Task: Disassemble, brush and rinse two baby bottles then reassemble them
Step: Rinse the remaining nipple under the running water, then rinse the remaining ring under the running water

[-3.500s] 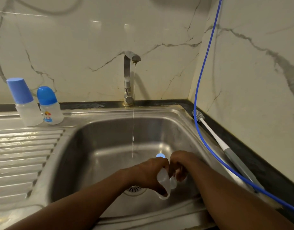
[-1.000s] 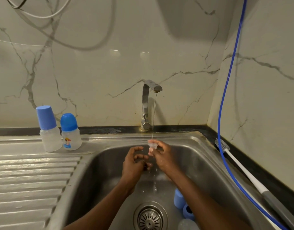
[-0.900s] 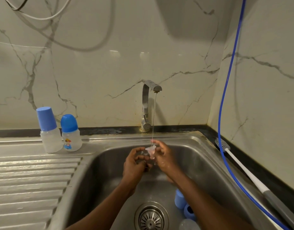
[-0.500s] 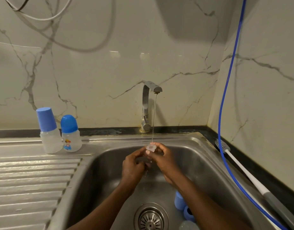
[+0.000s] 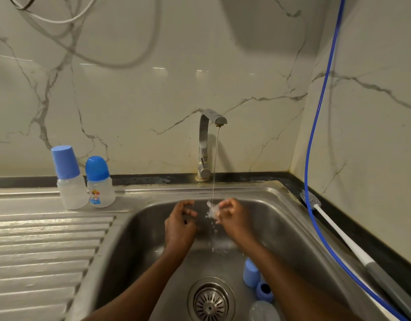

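Note:
My right hand (image 5: 232, 217) pinches a small clear silicone teat (image 5: 211, 210) under the thin stream from the tap (image 5: 209, 140). My left hand (image 5: 180, 224) hovers just left of it, fingers loosely curled, holding nothing and not touching the teat. On the sink floor by my right forearm lie a blue cap (image 5: 251, 273), a blue screw ring (image 5: 265, 291) and a clear bottle body (image 5: 263, 310). Two capped bottles stand on the ledge at left, one taller with a flat blue cap (image 5: 69, 181) and one with a domed blue cap (image 5: 99, 184).
A steel sink basin (image 5: 142, 239) has its drain (image 5: 211, 302) at the front. A ribbed drainboard (image 5: 37, 251) lies to the left. A long white-handled bottle brush (image 5: 338, 232) rests along the right counter, with a blue hose (image 5: 315, 135) hanging over it.
My left hand has let go of the teat and drawn a little to the left. My right hand keeps the teat in the stream.

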`<state>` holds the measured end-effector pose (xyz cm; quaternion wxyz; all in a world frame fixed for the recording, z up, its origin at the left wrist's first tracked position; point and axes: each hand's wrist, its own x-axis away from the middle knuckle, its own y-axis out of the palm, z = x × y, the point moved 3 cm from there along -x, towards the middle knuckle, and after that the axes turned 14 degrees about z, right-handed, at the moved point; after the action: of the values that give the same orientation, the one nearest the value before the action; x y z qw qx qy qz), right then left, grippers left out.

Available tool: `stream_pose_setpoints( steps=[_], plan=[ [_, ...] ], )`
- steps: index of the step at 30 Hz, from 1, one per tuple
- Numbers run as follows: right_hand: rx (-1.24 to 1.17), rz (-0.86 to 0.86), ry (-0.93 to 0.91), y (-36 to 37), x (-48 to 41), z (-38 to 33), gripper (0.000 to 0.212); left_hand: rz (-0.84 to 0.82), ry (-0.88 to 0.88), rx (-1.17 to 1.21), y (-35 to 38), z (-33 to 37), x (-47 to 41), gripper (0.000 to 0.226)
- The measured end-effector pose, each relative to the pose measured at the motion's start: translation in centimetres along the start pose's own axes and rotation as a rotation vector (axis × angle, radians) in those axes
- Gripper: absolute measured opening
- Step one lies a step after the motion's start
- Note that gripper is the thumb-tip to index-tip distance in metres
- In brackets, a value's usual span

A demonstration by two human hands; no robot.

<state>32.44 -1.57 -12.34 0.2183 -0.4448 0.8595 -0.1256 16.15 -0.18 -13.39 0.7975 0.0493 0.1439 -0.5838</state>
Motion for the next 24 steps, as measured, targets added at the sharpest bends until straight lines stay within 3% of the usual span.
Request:
stream_pose_setpoints(
  steps=[2, 3, 6, 9, 12, 15, 20, 24],
  plan=[
    [0.441, -0.119, -0.120, -0.3, 0.4, 0.8, 0.010, 0.020, -0.003, -0.012, -0.3, -0.1, -0.2, 0.051],
    [0.529, -0.140, -0.136, -0.5, 0.3, 0.9, 0.011, 0.027, 0.002, -0.027, -0.3, -0.1, -0.2, 0.052],
    [0.513, -0.113, -0.170, -0.6, 0.2, 0.3, 0.016, 0.035, 0.015, -0.081, -0.6, -0.4, -0.4, 0.052],
    [0.585, -0.205, -0.190, -0.3, 0.9, 0.1, 0.016, 0.009, 0.029, -0.109, -0.4, -0.5, -0.1, 0.051],
    [0.451, -0.131, -0.196, -1.6, 0.8, -1.4, 0.008, -0.011, 0.062, -0.143, -0.6, -0.4, -0.1, 0.048],
    [0.617, -0.303, -0.104, -3.6, 0.7, -2.0, 0.016, -0.042, 0.109, -0.180, -0.4, -0.4, 0.1, 0.046],
    [0.761, -0.409, 0.003, -6.8, -0.2, -2.7, 0.022, -0.112, 0.193, -0.239, 0.1, -0.6, 0.4, 0.043],
    [1.022, -0.641, 0.287, -7.0, 1.9, 1.7, 0.016, -0.145, 0.246, -0.282, 0.5, -0.9, 0.5, 0.039]
  ],
)
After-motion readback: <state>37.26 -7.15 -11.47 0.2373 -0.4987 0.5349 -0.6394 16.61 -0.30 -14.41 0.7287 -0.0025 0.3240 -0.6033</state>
